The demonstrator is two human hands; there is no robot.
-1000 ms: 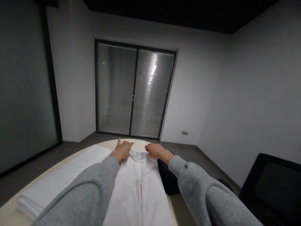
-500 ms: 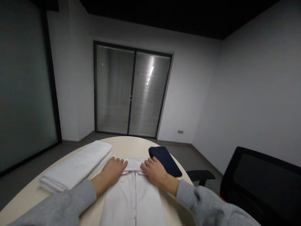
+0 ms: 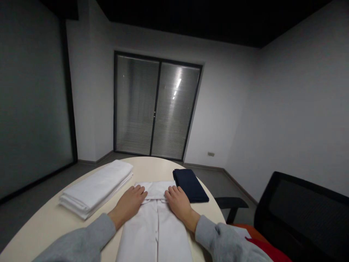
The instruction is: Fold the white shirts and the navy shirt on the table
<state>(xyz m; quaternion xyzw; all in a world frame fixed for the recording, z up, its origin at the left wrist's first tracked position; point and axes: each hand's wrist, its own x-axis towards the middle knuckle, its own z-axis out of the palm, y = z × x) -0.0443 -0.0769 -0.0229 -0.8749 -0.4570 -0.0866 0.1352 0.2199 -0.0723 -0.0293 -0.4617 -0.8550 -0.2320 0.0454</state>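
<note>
A white garment (image 3: 155,227) lies lengthwise on the round cream table (image 3: 152,165), its far end turned over into a flat band. My left hand (image 3: 131,201) rests on the left end of that band, fingers curled over the cloth. On the right end of the same band, my right hand (image 3: 178,202) has its fingers bent over the fabric. Both thumbs are hidden. A folded white cloth stack (image 3: 98,187) is left of my left hand, and a folded navy cloth (image 3: 191,185) sits just beyond my right hand.
To the right of the table stands a black mesh chair (image 3: 302,214) with an armrest (image 3: 231,203) near the table edge. Red and orange items (image 3: 261,243) lie on its seat. Glass doors with blinds (image 3: 156,109) are in the far wall.
The band at the garment's far end shows wider and flatter between my hands. My hands have shifted only slightly. The camera view has moved a little, showing more of the chair seat.
</note>
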